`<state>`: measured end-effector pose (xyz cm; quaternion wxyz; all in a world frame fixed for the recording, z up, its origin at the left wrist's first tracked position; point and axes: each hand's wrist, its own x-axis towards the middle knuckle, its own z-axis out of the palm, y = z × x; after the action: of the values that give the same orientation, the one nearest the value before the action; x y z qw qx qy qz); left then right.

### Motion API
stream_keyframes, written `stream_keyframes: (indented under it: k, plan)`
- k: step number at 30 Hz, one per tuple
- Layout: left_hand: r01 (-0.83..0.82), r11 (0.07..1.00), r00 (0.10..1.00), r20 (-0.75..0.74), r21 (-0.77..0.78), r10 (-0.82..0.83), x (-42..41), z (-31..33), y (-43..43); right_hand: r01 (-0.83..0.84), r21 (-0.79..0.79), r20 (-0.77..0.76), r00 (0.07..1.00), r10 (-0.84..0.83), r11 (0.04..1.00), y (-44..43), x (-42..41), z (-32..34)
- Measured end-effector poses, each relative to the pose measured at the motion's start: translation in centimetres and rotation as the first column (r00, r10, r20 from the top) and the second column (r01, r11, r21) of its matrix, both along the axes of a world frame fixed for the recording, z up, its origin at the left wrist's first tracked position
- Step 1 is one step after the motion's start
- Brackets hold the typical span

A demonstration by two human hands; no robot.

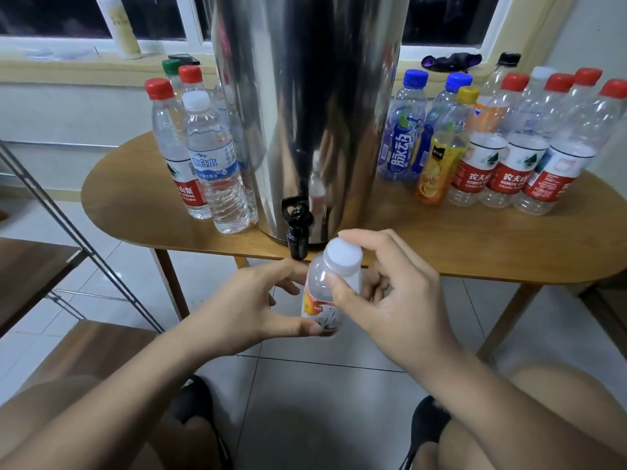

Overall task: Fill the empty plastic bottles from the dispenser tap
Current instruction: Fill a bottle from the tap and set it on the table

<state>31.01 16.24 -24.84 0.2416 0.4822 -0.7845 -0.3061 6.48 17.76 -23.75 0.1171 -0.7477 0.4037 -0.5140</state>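
On the oval wooden table (129, 201) a tall steel dispenser (305, 96) is seated at the front edge, centre; capped bottles are clustered on both sides of it. The right cluster (505, 171) is the larger; 2 blue-capped bottles (403, 144) are nearest the dispenser, 1 yellow-capped juice bottle (441, 157) just beside them, red-capped ones beyond. The left cluster (217, 164) is stood close against the dispenser wall; red, white and green caps are seen.

The left hand (244, 310) is wrapped round the body of a small bottle (317, 290), thumb at the lower label, fingers curled behind. The right hand (397, 300) is pinched on the white cap (342, 257), thumb and forefinger on opposite sides.

The small bottle is held roughly upright, off the table, in front of its edge, above the tiled floor (322, 385); an orange fruit label is noted. The black tap (298, 228) is hung past the table edge; its spout is just left of the cap, not touching. The cap is seated on the neck; tight or loose cannot be told.
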Motion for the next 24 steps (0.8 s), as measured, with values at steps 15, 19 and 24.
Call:
stream_keyframes:
  k: [15,19,24]
  plan:
    - [-0.003,0.991,0.999,0.038,0.136,-0.002,0.0,-1.0,-0.3,-0.124,0.626,-0.029,0.983,0.182,0.770,-0.4,0.0,-3.1]
    - [0.019,0.992,0.999,0.025,0.128,-0.023,0.5,-0.5,-0.2,-0.114,0.639,-0.040,0.983,0.181,0.761,-0.5,0.4,-3.5]
    - [-0.024,0.999,0.998,-0.057,0.027,0.026,1.6,0.5,-0.3,-0.060,0.666,-0.166,0.960,0.227,0.743,-0.9,0.3,-4.1]
